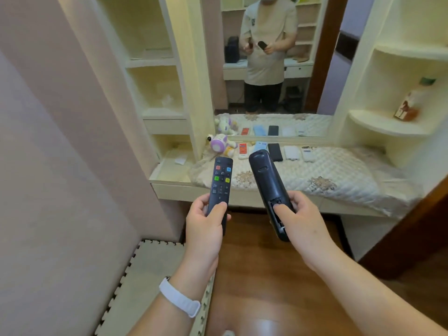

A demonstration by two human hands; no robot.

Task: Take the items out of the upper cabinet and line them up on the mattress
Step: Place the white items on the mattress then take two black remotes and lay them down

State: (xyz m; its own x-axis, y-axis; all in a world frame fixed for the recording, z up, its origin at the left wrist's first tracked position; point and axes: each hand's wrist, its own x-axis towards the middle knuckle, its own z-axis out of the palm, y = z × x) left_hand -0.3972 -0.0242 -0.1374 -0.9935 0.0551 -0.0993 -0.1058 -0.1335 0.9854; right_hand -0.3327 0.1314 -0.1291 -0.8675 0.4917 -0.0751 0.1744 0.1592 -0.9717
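Holds two remotes out before the quilted mattress (327, 170), one per hand, both in the air short of its front edge. Grips the slim black remote (221, 178) low on its body with the left hand (206, 221): fingers curled round the underside, thumb laid along the face, coloured buttons up, far end pointing at the row. Wraps the right hand (301, 220) round the tail of the bulkier black remote (265, 177), turned back-side up, thumb pressing into the battery bay, apparently missing its cover. Takes both by the near end, likely so as to set the far end down first and slide each into line.

Along the mirror (266, 98) side of the mattress, already a row: plush toy (219, 144), red-labelled remote (243, 151), light-blue case or remote (260, 144) partly hidden behind the held one, flat black device (275, 152), white remote (291, 152), second white remote (307, 154). Bare quilt to the right of that last one, probably the spot for these two. Cannot tell what is left in the upper cabinet, out of view here.
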